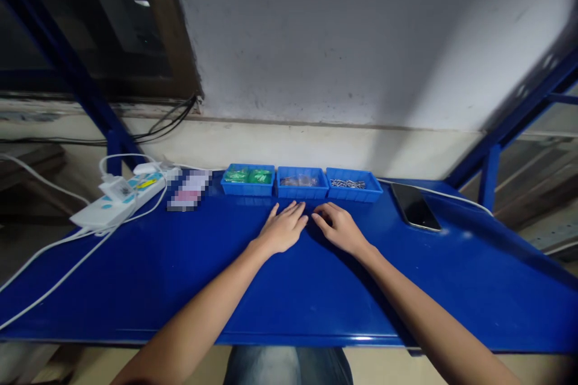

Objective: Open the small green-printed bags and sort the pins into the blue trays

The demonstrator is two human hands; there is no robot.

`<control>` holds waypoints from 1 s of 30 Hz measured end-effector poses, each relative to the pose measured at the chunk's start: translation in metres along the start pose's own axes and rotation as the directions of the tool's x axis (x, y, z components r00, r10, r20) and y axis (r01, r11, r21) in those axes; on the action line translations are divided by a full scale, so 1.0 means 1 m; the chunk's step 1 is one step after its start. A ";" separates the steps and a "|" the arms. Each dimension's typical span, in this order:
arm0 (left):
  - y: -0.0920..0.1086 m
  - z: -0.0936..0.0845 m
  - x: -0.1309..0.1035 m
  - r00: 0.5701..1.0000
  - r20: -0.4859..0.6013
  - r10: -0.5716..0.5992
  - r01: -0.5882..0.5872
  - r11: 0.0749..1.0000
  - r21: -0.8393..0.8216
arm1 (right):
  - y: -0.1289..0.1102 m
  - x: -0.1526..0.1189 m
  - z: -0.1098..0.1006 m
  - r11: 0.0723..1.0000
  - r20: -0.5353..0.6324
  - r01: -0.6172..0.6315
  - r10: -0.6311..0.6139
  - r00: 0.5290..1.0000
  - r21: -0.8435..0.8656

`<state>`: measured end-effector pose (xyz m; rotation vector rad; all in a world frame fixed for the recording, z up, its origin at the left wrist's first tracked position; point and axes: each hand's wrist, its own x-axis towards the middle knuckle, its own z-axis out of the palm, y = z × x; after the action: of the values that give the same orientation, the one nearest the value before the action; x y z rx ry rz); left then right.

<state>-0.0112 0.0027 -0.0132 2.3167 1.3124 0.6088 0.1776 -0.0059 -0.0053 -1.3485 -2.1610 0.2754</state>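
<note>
My left hand (282, 230) lies flat on the blue table (289, 295), fingers spread and nothing in it. Just to its right, my right hand (338, 227) rests with fingers apart and slightly curled, also holding nothing. Behind the hands stand three blue trays in a row. The left tray (247, 189) holds green items in clear plastic. In the middle tray (301, 192) are small brownish things in clear bags. Thin metal pieces lie in the right tray (354, 194). Neither hand touches a tray.
A black phone (414, 207) lies at the right. At the left are a white power strip (115, 203) with plugs and trailing cables, and a blurred-out flat item (189, 190). Blue frame posts rise at both sides, a wall behind.
</note>
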 end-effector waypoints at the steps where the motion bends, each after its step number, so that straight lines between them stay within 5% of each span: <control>1: 0.000 -0.001 0.000 0.998 -0.058 -0.020 0.014 0.995 -0.094 | 0.000 -0.001 -0.002 1.000 0.031 0.014 -0.014 0.999 -0.010; 5: -0.004 -0.003 0.005 0.913 -0.366 -0.180 0.005 0.903 -0.431 | -0.009 -0.004 -0.005 0.984 0.178 0.155 -0.138 0.974 -0.086; 10: -0.002 0.004 0.008 0.845 -0.476 -0.243 -0.075 0.828 -0.556 | -0.019 -0.005 0.003 0.956 0.221 0.240 -0.201 0.954 -0.168; 14: 0.006 0.003 0.005 0.848 -0.504 -0.164 -0.112 0.874 -0.473 | -0.013 -0.002 0.003 0.962 0.174 0.211 -0.181 0.968 -0.176; 17: 0.013 0.000 0.000 0.895 -0.443 0.055 -0.203 0.934 -0.294 | -0.005 0.000 -0.001 0.983 0.043 0.125 -0.120 0.992 -0.136; 21: 0.020 -0.003 -0.003 0.894 -0.366 0.257 -0.289 0.957 -0.033 | -0.005 0.002 -0.005 0.997 -0.110 0.054 -0.059 0.992 -0.047; 30: 0.014 -0.013 -0.002 0.907 -0.400 0.134 -0.135 0.991 0.027 | -0.014 -0.002 -0.001 0.987 -0.100 0.159 -0.155 0.983 0.036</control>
<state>-0.0099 -0.0039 0.0049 2.3764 1.3205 1.1826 0.1679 -0.0143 0.0009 -1.1359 -2.1531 0.1902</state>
